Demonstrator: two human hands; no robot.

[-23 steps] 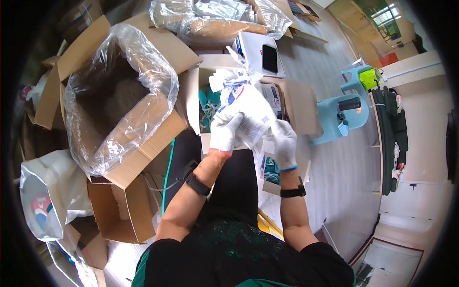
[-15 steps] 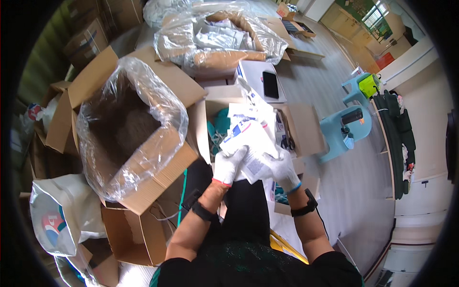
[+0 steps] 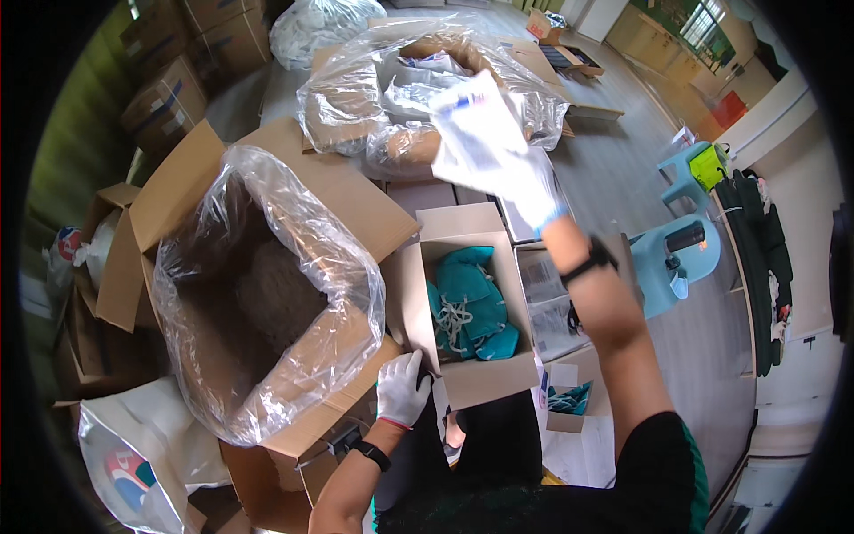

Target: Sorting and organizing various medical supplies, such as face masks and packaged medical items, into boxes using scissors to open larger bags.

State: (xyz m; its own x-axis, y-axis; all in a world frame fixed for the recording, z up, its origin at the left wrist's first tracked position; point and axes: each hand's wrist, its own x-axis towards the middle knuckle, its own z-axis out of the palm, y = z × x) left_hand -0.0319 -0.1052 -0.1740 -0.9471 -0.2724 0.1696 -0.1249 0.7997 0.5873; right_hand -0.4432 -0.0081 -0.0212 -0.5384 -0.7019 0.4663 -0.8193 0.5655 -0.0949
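My right hand (image 3: 534,194), in a white glove smeared by motion, reaches far forward holding flat white plastic bags (image 3: 476,133) with blue and red print. The bags hang over the near edge of a plastic-lined carton (image 3: 414,142) that has similar packages inside. My left hand (image 3: 403,389), gloved in white with a red cuff, is closed at the near-left corner of a small open carton (image 3: 476,389), its fingers curled on the flap there. Teal cup-shaped masks (image 3: 471,298) with white straps lie in this small carton.
A large open carton lined with clear plastic (image 3: 356,303) stands at left, brown inside. Below it is a white sack (image 3: 151,445). A smaller box with teal items (image 3: 569,400) sits at right. Blue stools (image 3: 689,258) stand further right, stacked cartons (image 3: 165,102) at back left.
My right hand has carried the white bags forward, away from above the small carton, baring the teal masks. My left hand has let go of the bags and moved to the small carton's corner.
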